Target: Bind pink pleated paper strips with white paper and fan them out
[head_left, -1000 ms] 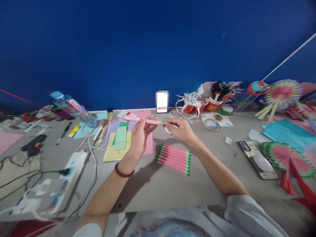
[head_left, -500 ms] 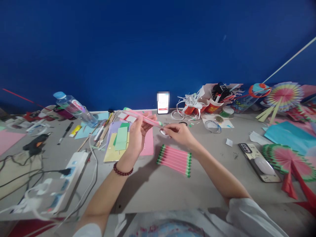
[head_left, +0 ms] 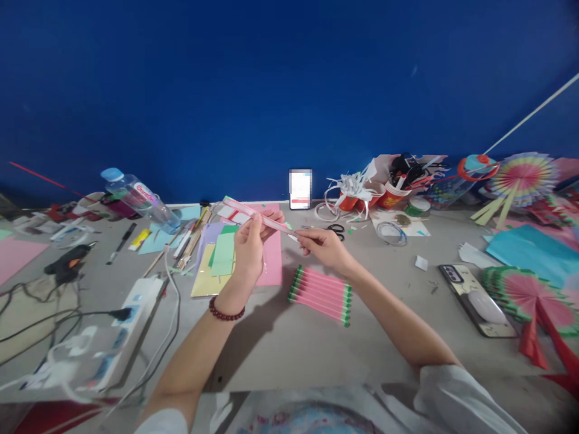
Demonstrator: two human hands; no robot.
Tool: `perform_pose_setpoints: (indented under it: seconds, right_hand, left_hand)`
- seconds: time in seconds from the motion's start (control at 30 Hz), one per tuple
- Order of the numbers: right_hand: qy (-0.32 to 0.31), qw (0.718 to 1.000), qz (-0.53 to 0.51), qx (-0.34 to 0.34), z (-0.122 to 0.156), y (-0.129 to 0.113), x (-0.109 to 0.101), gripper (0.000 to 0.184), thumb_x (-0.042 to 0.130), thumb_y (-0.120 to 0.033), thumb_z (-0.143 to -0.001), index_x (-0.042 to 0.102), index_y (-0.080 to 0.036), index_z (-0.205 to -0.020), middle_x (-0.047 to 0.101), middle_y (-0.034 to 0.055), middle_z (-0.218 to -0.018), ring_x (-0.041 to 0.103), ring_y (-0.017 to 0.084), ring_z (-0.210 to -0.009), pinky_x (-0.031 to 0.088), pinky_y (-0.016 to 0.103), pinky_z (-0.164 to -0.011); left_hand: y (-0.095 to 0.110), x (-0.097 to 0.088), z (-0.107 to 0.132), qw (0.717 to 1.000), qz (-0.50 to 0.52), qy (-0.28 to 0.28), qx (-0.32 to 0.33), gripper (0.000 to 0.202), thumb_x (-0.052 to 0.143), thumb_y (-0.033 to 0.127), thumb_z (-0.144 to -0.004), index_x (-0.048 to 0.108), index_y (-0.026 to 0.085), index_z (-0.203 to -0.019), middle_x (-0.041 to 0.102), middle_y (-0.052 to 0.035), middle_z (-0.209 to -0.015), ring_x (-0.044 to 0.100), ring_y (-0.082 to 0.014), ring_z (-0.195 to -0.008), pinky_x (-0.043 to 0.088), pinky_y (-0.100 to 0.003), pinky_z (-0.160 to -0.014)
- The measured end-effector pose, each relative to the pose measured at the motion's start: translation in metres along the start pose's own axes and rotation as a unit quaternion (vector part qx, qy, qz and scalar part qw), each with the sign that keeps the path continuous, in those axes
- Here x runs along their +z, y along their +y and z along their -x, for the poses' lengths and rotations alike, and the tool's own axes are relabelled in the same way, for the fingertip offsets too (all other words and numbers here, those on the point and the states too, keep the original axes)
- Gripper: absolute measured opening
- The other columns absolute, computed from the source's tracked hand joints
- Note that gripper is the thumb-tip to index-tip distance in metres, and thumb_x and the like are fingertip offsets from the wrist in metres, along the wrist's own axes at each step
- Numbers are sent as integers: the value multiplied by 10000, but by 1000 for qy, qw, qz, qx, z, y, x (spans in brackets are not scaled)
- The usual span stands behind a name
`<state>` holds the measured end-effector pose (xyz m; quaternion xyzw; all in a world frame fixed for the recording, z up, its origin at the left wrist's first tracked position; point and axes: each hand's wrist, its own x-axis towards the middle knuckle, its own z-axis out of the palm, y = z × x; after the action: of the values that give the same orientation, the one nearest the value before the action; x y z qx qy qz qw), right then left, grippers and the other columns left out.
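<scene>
You're pinching the strip point(head_left: 275, 225) with left hand point(head_left: 250, 244) clamped mid-length, right hand point(head_left: 323, 247) closed on its end; tugging unevenly is likely risking a crease or tear.

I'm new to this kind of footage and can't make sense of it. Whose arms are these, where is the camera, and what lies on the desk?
There is no machine here: a person works with bare hands. The camera sits on their head, looking forward and down, so the arms reach in from the bottom edge. The left hand, with a bead bracelet on its wrist, and the right hand together pinch a thin pink paper strip, held in the air above the grey table. Below the hands lies a folded pink stack with green ends. Left of it are coloured paper sheets, a water bottle, a glue gun and a power strip. To the right lie a phone and pleated paper fans.
</scene>
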<state>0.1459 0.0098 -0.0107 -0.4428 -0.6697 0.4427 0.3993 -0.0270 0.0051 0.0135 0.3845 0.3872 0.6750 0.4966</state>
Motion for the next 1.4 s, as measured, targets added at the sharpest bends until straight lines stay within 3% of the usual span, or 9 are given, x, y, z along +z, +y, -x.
perform_pose_setpoints:
  seconds: [0.13, 0.3, 0.67, 0.93, 1.13, 1.4]
  right_hand:
    - [-9, 1000, 13, -3, 3, -5, 0, 302, 552, -331, -844, 734, -174, -1027, 679, 45, -826, 570, 106, -588, 463, 251, -596]
    - [-15, 1000, 23, 9, 6, -10, 4, 255, 540, -291, -836, 739, -179, -949, 704, 59, -921, 584, 105, -575, 467, 245, -579]
    - [-15, 999, 34, 19, 7, -11, 6, 257, 524, -309, -840, 730, -177, -917, 690, 41, -808, 584, 116, -564, 465, 243, -558]
    - [-25, 999, 38, 16, 8, -10, 6, 282, 525, -319, -848, 729, -183, -989, 685, 39, -778, 590, 123, -580, 468, 245, -566]
    - [-30, 998, 34, 41, 8, -10, 2, 278, 535, -331, -843, 732, -188, -977, 701, 49, -834, 588, 125, -597, 465, 246, -550]
    - [-37, 998, 23, 42, 7, -12, -2, 270, 549, -346, -832, 736, -190, -948, 693, 45, -803, 575, 125, -597, 452, 246, -547]
  left_hand:
    - [-1, -3, -4, 1000, 0, 10, 12, 310, 567, 416, -877, 719, 147, -876, 751, -115, -929, 719, -229, -892, 581, -381, -854]
    - [-2, -10, -13, 998, 40, 33, 30, 227, 621, 325, -854, 688, 194, -1027, 730, -86, -1052, 696, -192, -981, 547, -316, -914]
    - [-4, -5, -11, 997, 46, 61, 22, 297, 571, 423, -874, 684, 152, -916, 736, -113, -974, 703, -190, -940, 547, -317, -897]
    - [2, -15, -22, 991, 29, 118, 52, 329, 575, 466, -849, 668, 162, -936, 734, -107, -976, 702, -190, -940, 541, -322, -898]
    - [7, -15, -20, 992, 46, 112, 20, 409, 544, 534, -850, 667, 153, -932, 735, -111, -958, 703, -183, -927, 539, -303, -888]
    - [13, -13, -18, 994, 54, 90, 13, 349, 558, 472, -865, 678, 148, -916, 735, -112, -999, 696, -183, -957, 529, -290, -909]
